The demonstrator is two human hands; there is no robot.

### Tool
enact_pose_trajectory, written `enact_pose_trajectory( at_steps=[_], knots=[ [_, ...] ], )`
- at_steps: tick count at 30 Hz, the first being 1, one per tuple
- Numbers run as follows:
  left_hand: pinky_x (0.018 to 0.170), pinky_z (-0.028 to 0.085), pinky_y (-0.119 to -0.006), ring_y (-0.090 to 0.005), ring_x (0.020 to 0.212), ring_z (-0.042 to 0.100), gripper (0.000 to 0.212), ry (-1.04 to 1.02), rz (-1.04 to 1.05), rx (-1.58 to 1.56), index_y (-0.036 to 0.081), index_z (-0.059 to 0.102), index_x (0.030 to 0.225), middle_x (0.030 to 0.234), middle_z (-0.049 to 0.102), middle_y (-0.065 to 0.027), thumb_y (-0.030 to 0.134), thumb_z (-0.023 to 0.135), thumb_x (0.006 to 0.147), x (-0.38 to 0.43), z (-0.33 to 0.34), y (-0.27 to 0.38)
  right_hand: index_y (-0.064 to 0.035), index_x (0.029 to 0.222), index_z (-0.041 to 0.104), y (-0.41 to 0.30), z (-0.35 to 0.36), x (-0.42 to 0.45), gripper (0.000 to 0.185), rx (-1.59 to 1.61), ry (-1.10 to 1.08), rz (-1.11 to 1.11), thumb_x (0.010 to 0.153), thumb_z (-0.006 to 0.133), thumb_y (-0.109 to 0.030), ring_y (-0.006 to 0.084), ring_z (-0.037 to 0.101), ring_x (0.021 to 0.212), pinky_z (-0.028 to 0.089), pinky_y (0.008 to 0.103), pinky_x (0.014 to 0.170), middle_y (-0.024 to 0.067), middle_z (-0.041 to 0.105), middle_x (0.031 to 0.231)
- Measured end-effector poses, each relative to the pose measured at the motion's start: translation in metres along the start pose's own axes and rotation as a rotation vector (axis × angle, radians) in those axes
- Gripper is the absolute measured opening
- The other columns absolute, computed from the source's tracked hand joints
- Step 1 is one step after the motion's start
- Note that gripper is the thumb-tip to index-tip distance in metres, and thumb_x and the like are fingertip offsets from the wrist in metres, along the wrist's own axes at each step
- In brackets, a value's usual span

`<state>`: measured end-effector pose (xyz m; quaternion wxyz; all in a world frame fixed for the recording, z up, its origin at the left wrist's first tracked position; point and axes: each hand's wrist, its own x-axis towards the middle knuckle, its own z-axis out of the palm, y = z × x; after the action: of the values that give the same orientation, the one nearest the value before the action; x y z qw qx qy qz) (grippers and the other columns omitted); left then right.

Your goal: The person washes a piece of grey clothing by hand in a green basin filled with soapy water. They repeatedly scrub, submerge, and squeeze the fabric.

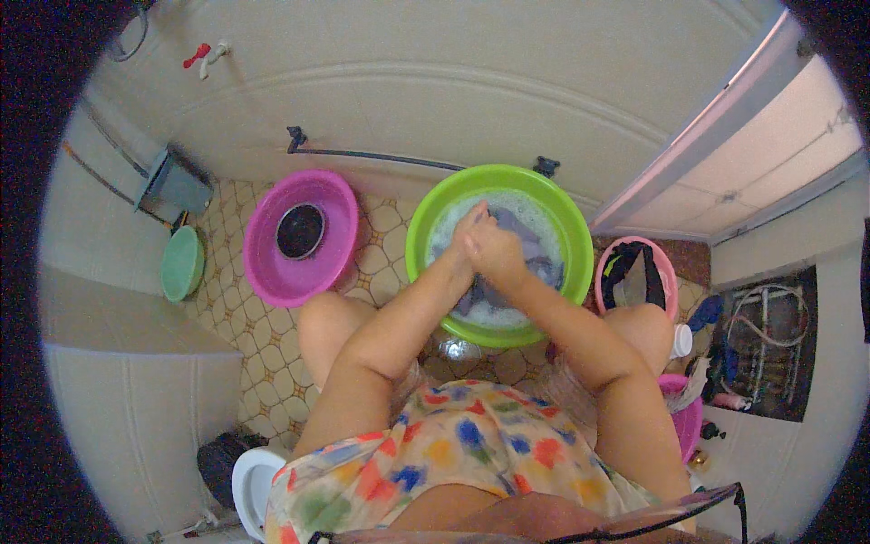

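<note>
In front of me stands a green plastic basin [582,238] with sudsy water and grey-blue wet cloth [540,268] in it. Above the cloth, my left hand [469,228] and my right hand [497,251] are pressed together; which arm each belongs to follows from the crossing being unclear at the fingers. Whether a fold of cloth is between the palms cannot be seen. The cloth lies just beneath and to the right of the hands, partly covered by foam.
Left of the green basin is a magenta basin [333,272] holding a dark round bowl [301,231]. A small green basin [182,264] is farther left. At right stand a pink basin [669,279] with dark clothing and a white container [681,341]. A wall tap [217,51] is upper left.
</note>
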<state>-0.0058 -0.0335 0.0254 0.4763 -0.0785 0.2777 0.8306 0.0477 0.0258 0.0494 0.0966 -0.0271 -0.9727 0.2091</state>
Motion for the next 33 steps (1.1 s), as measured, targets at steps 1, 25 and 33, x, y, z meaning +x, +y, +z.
enact_pose_trajectory(
  at_steps=[1, 25, 33],
  knots=[
    [0.074, 0.044, -0.037, -0.0202, 0.077, 0.055, 0.028, 0.011, -0.007, -0.006, 0.01, 0.053, 0.094, 0.085, 0.057, -0.0068, 0.033, 0.04, 0.084, 0.002, 0.004, -0.006, -0.0004, 0.081, 0.057, 0.006, -0.004, 0.006, 0.03, -0.005, -0.06, 0.025, 0.081, 0.042, -0.026, 0.0355, 0.054, 0.068, 0.045, 0.0427, 0.064, 0.0172, 0.057, 0.081],
    [0.088, 0.035, -0.04, -0.038, 0.101, 0.045, 0.046, 0.457, 0.361, 1.887, 0.011, 0.043, 0.117, 0.11, 0.047, -0.0223, 0.012, 0.05, 0.072, 0.028, -0.054, 0.001, -0.0042, 0.114, 0.041, 0.094, 0.046, 0.011, 0.047, 0.111, -0.185, 0.307, 0.074, 0.057, -0.024, 0.039, 0.047, 0.097, 0.037, 0.0437, 0.084, 0.0236, 0.046, 0.109],
    [0.082, 0.04, -0.037, -0.0286, 0.094, 0.051, 0.035, 0.4, 0.78, 0.827, 0.005, 0.047, 0.11, 0.103, 0.053, -0.0147, 0.023, 0.05, 0.08, 0.058, -0.045, -0.007, -0.0047, 0.112, 0.045, 0.136, 0.113, 0.026, 0.034, 0.332, 0.218, 0.366, 0.08, 0.045, -0.017, 0.0354, 0.048, 0.097, 0.037, 0.041, 0.085, 0.0206, 0.049, 0.107]
  ],
)
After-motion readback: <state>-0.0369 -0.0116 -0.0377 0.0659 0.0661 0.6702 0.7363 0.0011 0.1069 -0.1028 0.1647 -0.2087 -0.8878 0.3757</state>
